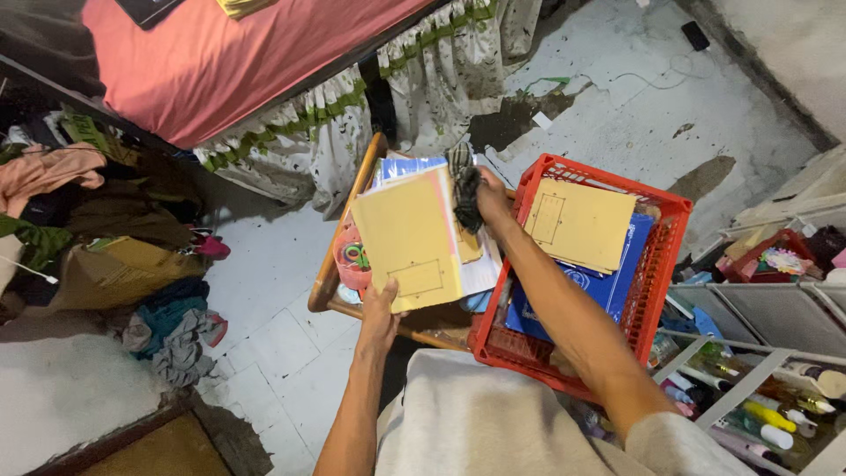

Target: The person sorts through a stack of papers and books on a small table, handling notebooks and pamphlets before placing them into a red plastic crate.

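My left hand grips the lower edge of a stack of books topped by a yellow-covered notebook, holding it upright over a wooden stool. My right hand is closed on a dark crumpled cloth pressed against the top right edge of that stack. Behind the yellow cover show blue and white book covers. To the right, a red plastic crate holds more yellow notebooks lying on blue books.
A wooden stool carries a pink cup with scissors. A pile of clothes and a cardboard box lie at left. A bed with a pink sheet is above. Shelves with bottles stand at right.
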